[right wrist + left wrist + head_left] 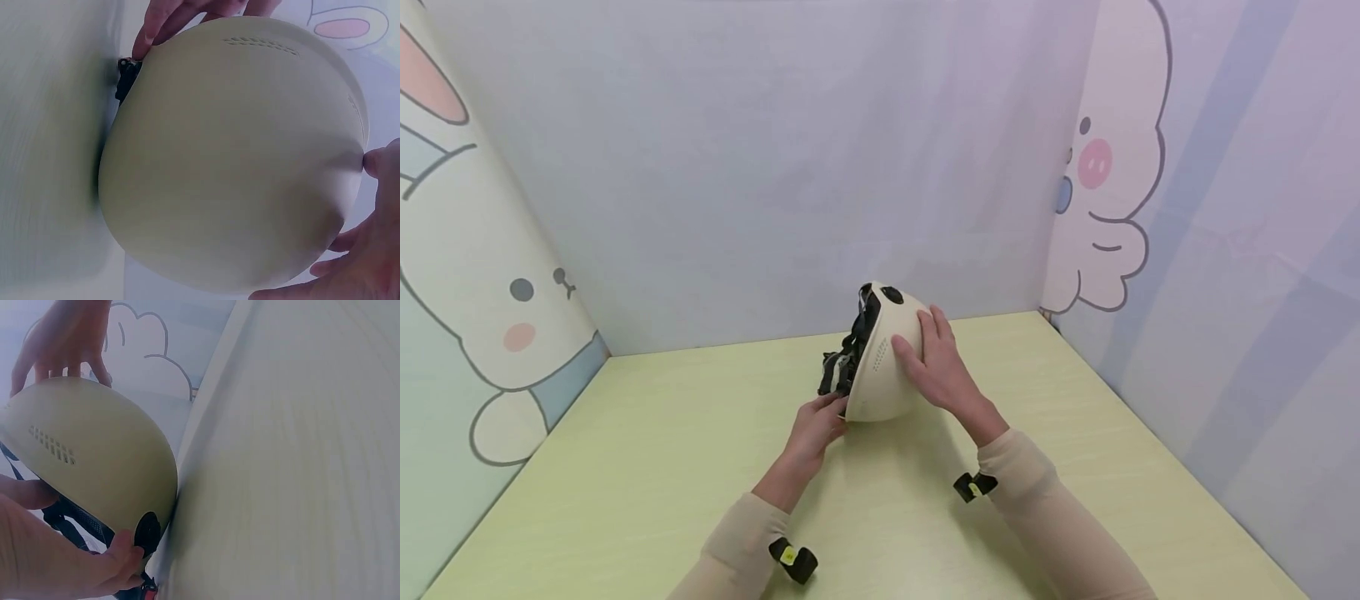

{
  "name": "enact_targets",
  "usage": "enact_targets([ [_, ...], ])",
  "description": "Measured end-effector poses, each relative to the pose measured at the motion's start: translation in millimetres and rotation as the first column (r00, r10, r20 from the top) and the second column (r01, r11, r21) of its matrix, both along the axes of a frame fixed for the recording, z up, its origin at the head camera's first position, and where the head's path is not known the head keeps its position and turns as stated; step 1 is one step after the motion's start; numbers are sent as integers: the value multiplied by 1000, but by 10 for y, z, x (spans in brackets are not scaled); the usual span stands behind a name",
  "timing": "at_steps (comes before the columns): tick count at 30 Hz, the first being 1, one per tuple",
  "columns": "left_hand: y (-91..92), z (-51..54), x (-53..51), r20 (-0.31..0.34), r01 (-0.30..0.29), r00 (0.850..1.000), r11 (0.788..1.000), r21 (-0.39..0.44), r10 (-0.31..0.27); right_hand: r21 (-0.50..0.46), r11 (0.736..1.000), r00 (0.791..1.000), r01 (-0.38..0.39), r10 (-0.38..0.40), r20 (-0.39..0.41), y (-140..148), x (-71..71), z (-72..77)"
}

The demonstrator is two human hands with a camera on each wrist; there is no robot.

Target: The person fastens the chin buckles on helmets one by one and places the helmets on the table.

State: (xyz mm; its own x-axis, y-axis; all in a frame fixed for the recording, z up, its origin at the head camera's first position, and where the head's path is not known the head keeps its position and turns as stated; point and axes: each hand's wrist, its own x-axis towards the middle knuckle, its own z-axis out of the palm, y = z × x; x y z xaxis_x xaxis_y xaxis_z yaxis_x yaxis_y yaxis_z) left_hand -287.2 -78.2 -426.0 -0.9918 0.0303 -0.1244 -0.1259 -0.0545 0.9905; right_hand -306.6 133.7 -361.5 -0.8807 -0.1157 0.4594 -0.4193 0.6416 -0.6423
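A cream helmet stands tilted on its edge on the table, its open side facing left in the head view. Black straps and dark lining show at that opening. My left hand grips the lower rim, and the left wrist view shows its thumb and fingers there, close to a black round piece. My right hand rests on the outer shell with its fingers spread. Rows of small vent slots mark the shell in the right wrist view. Most of the helmet's inside is hidden.
The pale yellow-green table extends around the helmet. A plain back wall rises behind it, and side panels with cartoon animals border the left and right. Black bands with small devices sit at both wrists.
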Motion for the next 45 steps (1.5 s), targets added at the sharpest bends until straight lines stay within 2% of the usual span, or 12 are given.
enact_targets([
  [8,-7,17,16,14,-6,1000,1000,-4,6,14,1000,1000,-8,8,12,1,20,14],
  [15,-6,7,26,9,5,1000,1000,-1,-5,-5,1000,999,-14,14,-34,18,11,32],
  [20,12,-18,33,13,-11,1000,999,46,10,-5,1000,999,-9,9,-34,31,-15,24],
  [26,17,1,24,22,-8,1000,992,126,5,1,1000,999,-16,16,-50,30,-21,36],
  [32,16,13,32,25,22,999,991,135,-25,3,1000,995,-28,28,-95,31,-31,49],
  [36,16,9,42,30,39,999,989,140,-44,-13,1000,997,-26,25,-72,38,-27,54],
  [41,17,3,35,6,18,1000,993,113,-18,-24,1000,999,-18,17,-27,55,-23,53],
  [45,18,7,23,-2,-40,999,994,105,40,-35,999,999,-24,23,-33,67,-38,44],
])
